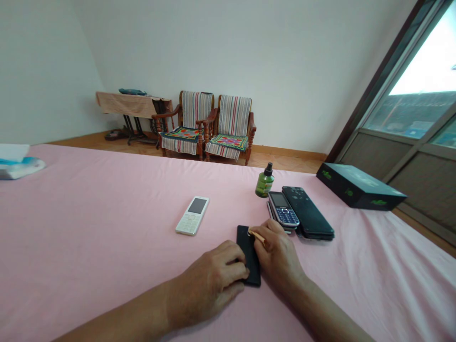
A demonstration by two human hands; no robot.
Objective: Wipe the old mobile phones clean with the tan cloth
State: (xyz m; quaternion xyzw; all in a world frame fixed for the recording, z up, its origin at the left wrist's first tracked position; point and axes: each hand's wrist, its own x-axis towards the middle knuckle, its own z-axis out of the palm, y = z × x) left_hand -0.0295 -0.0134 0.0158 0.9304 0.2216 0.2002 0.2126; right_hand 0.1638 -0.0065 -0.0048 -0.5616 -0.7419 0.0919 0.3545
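A black phone (pixel 252 266) lies face down or screen-dark on the pink cloth; which side is up I cannot tell. My left hand (pixel 210 280) is closed with its fingertips on the phone's left edge, steadying it. Between the thumb and fingers of my right hand (pixel 280 249) is a short tan stick (pixel 259 236), its tip against a small round spot near the phone's top end. Beyond my left hand rests a white keypad phone (pixel 193 216). A dark blue keypad phone (pixel 284 209) lies on a stack just past my right hand.
Right of the blue phone is a stack of black phones (pixel 308 213). Behind them stands a green spray bottle (pixel 264 181). A black box (pixel 359 186) sits at the far right, a white and blue packet (pixel 21 164) at far left. Two chairs (pixel 230 123) stand beyond the pink-covered surface (pixel 107 228).
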